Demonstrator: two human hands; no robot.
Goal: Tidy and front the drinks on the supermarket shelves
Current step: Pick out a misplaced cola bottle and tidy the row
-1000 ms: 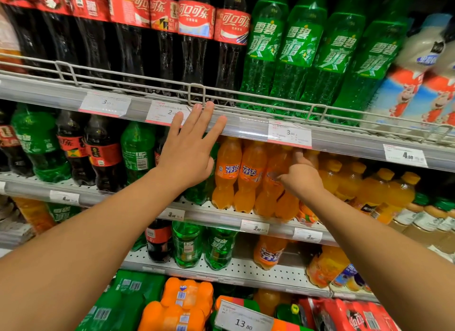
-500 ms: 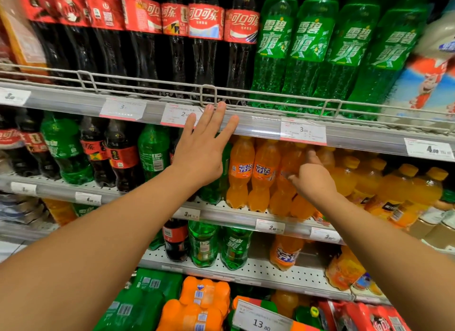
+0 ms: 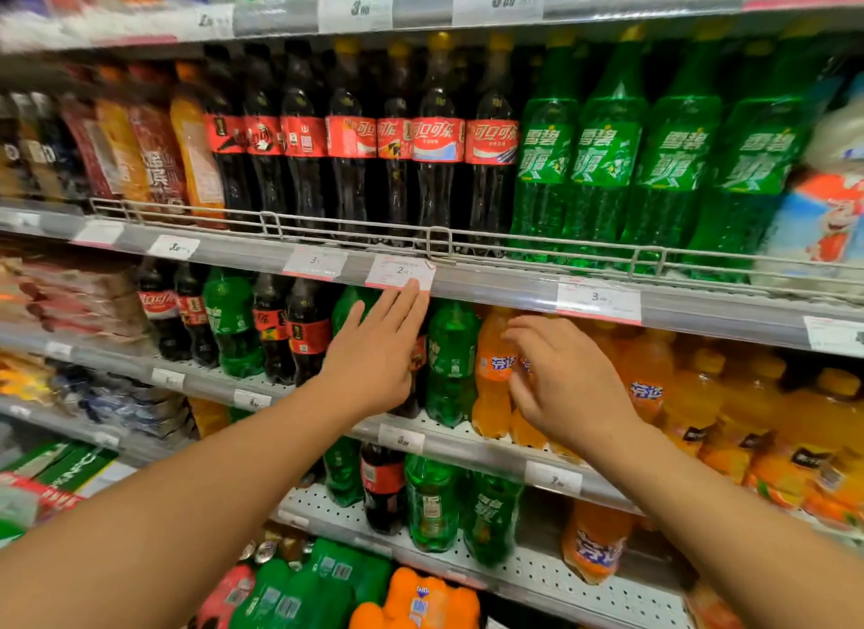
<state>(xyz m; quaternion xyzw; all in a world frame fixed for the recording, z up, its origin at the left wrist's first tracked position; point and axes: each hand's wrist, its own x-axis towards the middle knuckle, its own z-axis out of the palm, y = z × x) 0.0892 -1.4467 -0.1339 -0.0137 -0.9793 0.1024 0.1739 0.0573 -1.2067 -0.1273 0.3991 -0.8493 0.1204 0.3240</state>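
My left hand [image 3: 374, 357] is flat with straight fingers, its tips just under a white price tag [image 3: 399, 273] on the shelf rail, in front of small cola and green bottles. My right hand [image 3: 561, 385] hovers with loosely curled fingers in front of the small orange soda bottles [image 3: 493, 371] and holds nothing. A green soda bottle [image 3: 451, 357] stands between the two hands. Above the rail, tall cola bottles [image 3: 435, 160] and tall green soda bottles [image 3: 608, 160] stand in a row behind a wire guard [image 3: 439, 240].
Orange juice bottles [image 3: 748, 422] fill the right of the middle shelf. Below stand more green, cola and orange bottles [image 3: 435, 502] and shrink-wrapped multipacks [image 3: 421, 600]. Snack packets [image 3: 154, 156] sit at the upper left. Price tags line every shelf edge.
My right hand has drawn back out of the orange bottles and its fingers are spread loose. My left hand has slipped a little lower under the rail. The view has tilted upward.
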